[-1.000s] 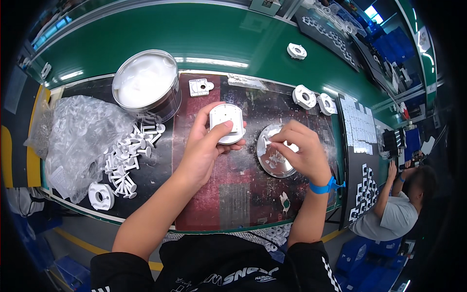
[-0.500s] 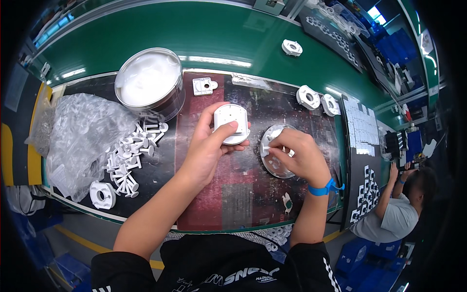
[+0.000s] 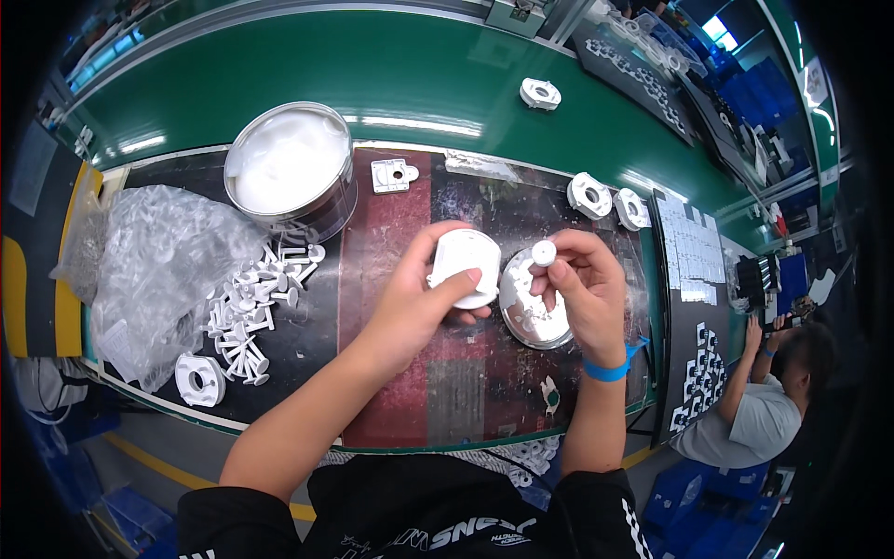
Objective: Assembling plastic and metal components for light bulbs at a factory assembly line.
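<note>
My left hand is closed round a white plastic housing, its thumb lying across the flat face. In my right hand a white plastic pin with a round flat head is pinched between thumb and fingers, head upward; its shaft is mostly hidden. Below that hand stands a round metal dish with white smears, partly covered by the fingers. The two hands are apart, at about the same height. At left, several similar white pins lie in a loose pile.
A large tin of white grease stands behind the pile, beside a clear plastic bag. White housings lie around: a flat one, a ring-shaped one, two at right. A green conveyor belt runs behind. A co-worker sits at right.
My right hand has lifted from the dish and turned, bringing the pin's round head into sight. My left hand has moved right and slightly nearer with the housing. The housing on the belt shifted left.
</note>
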`<action>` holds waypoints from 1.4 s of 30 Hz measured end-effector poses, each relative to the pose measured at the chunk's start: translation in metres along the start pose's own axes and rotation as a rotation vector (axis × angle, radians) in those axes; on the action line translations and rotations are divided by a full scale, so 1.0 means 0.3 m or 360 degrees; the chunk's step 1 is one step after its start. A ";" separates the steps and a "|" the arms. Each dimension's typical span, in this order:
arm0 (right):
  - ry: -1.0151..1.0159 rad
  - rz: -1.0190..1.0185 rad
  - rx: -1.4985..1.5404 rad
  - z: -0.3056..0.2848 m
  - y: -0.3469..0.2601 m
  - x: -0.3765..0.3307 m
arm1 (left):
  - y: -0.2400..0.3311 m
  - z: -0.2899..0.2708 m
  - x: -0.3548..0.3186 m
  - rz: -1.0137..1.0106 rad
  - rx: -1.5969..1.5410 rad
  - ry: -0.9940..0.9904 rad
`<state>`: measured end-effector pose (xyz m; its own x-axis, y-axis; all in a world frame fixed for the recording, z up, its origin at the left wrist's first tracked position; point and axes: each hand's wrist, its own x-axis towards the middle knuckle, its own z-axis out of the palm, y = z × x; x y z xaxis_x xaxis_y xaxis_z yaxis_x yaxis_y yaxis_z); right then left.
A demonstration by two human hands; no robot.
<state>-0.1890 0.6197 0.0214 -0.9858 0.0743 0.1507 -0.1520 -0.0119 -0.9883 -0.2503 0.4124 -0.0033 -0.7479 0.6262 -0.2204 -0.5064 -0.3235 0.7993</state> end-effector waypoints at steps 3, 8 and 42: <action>0.0005 0.0009 0.0196 0.024 -0.004 0.002 | -0.003 0.010 -0.015 -0.0026 0.0139 -0.0121; 0.0010 0.0043 0.0146 0.017 0.012 -0.009 | -0.008 0.023 -0.025 -0.0184 0.0166 -0.0251; 0.0250 0.0285 0.0571 0.075 0.064 -0.002 | -0.023 0.027 -0.016 -0.0236 0.0023 -0.0449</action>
<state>-0.1930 0.5969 0.0029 -0.9802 0.1899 -0.0554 -0.0219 -0.3826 -0.9237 -0.2396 0.4173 -0.0030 -0.5170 0.8384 -0.1728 -0.5932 -0.2053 0.7784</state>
